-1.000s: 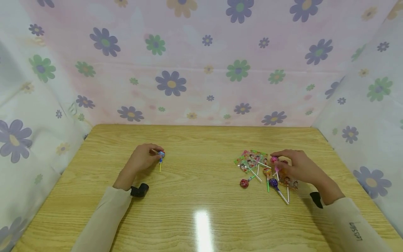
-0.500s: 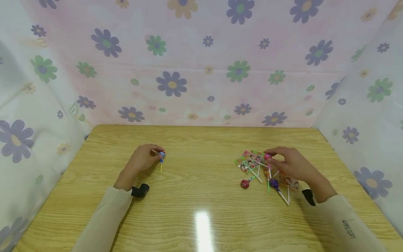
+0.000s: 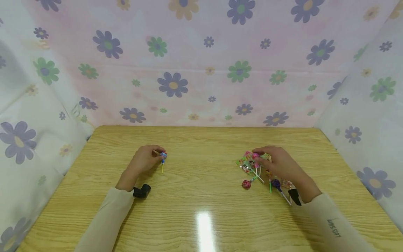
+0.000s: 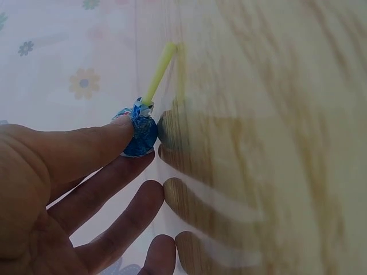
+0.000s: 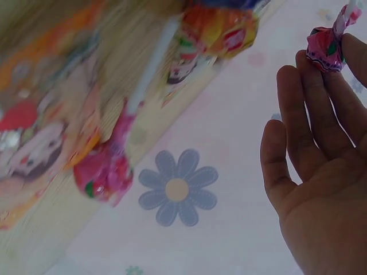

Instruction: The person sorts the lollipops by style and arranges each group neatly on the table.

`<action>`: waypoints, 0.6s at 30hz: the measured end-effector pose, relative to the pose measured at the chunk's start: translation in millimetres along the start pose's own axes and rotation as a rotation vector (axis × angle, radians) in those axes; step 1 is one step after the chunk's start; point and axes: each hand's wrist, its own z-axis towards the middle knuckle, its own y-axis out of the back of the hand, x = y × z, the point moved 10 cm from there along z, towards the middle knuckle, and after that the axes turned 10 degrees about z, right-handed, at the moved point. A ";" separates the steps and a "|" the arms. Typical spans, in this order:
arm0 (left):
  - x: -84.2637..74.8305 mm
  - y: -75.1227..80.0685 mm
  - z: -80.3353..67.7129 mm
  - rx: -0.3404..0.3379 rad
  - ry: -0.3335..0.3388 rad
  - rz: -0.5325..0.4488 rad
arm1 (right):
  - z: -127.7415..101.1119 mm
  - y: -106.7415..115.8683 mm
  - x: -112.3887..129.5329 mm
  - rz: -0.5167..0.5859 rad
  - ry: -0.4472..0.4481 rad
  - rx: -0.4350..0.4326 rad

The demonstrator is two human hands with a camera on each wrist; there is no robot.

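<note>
Head view: we see the left hand [image 3: 143, 161] pinching a blue lollipop [image 3: 162, 155] on the wooden table [image 3: 201, 196], well apart from the right hand [image 3: 278, 164], which pinches a pink lollipop [image 3: 254, 156] over the candy pile [image 3: 262, 173].

Left wrist: fingertips clamp the blue lollipop's head.

Right wrist: blurred, but fingertips seemingly hold the pink lollipop.

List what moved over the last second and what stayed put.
The right hand carried its pink lollipop leftward over the lollipop pile, the forearm following. The left hand kept pinching the blue lollipop in the same spot on the table; the red lollipop and the rest of the pile did not move.
</note>
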 end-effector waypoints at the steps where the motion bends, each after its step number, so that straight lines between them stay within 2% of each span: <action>1: 0.3 -0.1 -0.1 -0.001 0.000 -0.001 | 1.1 -1.8 1.3 0.005 -0.007 0.004; 9: 1.0 -0.3 -0.6 -0.003 -0.001 0.013 | 8.3 -12.1 19.0 0.045 0.022 -0.031; 18: -0.7 0.9 -1.2 -0.017 -0.010 0.028 | 11.8 -25.3 21.8 0.081 -0.003 -0.039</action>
